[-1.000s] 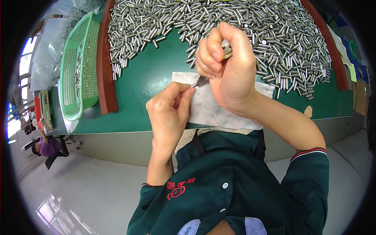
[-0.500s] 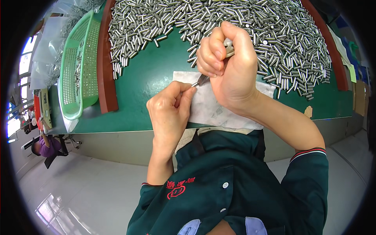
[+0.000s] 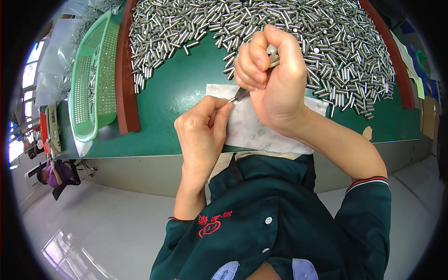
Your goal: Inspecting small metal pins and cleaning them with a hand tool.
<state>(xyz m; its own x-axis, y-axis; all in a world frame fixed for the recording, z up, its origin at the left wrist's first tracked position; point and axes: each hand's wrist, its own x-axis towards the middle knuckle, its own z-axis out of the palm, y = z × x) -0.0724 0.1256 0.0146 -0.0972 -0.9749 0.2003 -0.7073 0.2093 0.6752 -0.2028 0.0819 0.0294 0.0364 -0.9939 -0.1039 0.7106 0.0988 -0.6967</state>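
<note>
One metal pin (image 3: 232, 100) seems light, stiff, slippery, best pinched at its near end; the left hand (image 3: 200, 123) clamps it, the right hand (image 3: 275, 77) a tool (image 3: 241, 93).

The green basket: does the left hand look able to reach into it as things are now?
Probably yes: the left hand pinches a metal pin, but only the brown rail seems to stand between it and the green basket.
</note>
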